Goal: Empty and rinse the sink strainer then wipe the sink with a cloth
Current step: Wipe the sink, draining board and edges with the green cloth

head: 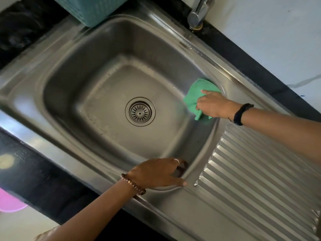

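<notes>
A stainless steel sink fills the view, its round strainer seated in the drain at the basin's middle. My right hand grips a green cloth and presses it against the basin's right inner wall, near the rim. My left hand rests on the sink's near rim, its fingers curled over the edge into the basin and its thumb lying flat on the rim. The left hand holds no object.
A ribbed drainboard lies to the right of the basin. A teal basket stands at the far rim, a chrome tap base at the back right. Black countertop borders the sink. A pink object shows at the left edge.
</notes>
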`<action>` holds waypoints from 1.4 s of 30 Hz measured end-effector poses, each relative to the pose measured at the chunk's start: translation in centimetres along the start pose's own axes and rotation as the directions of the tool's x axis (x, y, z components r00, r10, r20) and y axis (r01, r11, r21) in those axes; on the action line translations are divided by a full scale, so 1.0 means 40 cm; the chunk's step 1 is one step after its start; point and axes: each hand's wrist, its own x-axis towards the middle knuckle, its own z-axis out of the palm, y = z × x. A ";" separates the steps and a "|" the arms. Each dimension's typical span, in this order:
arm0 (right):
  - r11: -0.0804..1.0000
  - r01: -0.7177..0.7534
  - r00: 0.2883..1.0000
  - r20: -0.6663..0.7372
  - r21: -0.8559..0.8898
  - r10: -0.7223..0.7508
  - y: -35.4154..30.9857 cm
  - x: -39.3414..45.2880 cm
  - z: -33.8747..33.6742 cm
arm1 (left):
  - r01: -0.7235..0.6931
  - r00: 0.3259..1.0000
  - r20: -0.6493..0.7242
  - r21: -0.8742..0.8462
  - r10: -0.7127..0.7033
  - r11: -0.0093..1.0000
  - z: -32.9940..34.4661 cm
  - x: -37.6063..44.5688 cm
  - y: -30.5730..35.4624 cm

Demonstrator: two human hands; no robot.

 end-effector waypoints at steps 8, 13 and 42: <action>0.941 0.116 0.966 0.183 0.317 -0.181 0.030 -0.064 -0.019 | -0.064 0.998 -0.018 -0.166 0.061 0.984 -0.022 0.080 -0.004; 0.964 0.119 0.993 0.036 -0.240 -0.114 0.045 0.035 -0.071 | -0.079 0.997 -0.020 -0.215 0.076 0.974 -0.046 0.108 0.001; 0.999 0.009 0.930 -0.366 -0.046 -0.026 0.040 0.170 -0.210 | 0.319 0.742 -0.645 0.104 -0.181 0.942 -0.379 -0.145 -0.275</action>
